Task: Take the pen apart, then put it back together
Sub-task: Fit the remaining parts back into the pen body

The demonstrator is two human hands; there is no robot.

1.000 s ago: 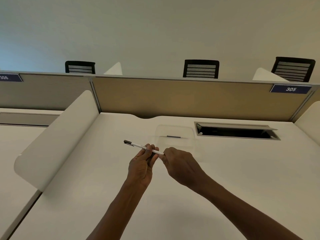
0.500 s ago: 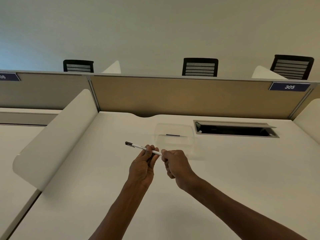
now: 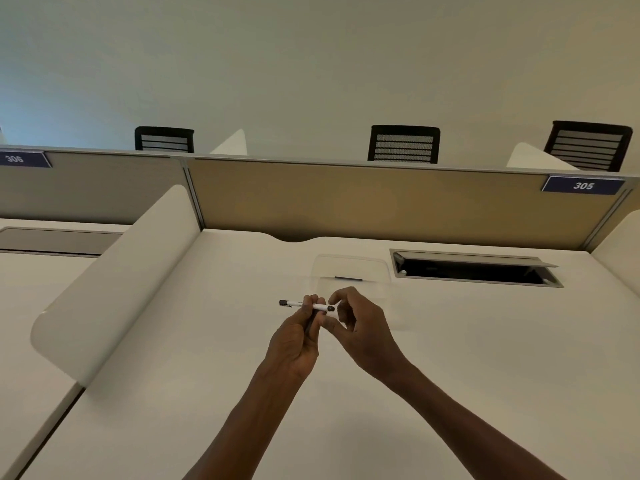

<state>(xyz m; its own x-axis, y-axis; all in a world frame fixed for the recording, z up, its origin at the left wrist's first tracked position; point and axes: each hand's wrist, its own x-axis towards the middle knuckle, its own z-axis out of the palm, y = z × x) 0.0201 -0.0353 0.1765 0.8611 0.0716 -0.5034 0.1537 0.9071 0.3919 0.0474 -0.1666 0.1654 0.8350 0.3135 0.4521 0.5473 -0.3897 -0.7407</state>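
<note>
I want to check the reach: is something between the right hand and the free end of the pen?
Nothing visible is. The left hand holds the pen above the desk, and the right hand is beside its dark right end with only air between.

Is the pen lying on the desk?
No, the left hand holds the pen up above the desk.

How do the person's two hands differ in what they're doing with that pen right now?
The left hand grips the pen around its white barrel; the right hand does not hold it.
The left hand's fingers are wrapped around the pen; the right hand's are loosely curled, with nothing visible in them.
The left hand covers the pen's middle; the right sits just off its dark end.
Both hover above the white desk.
</note>
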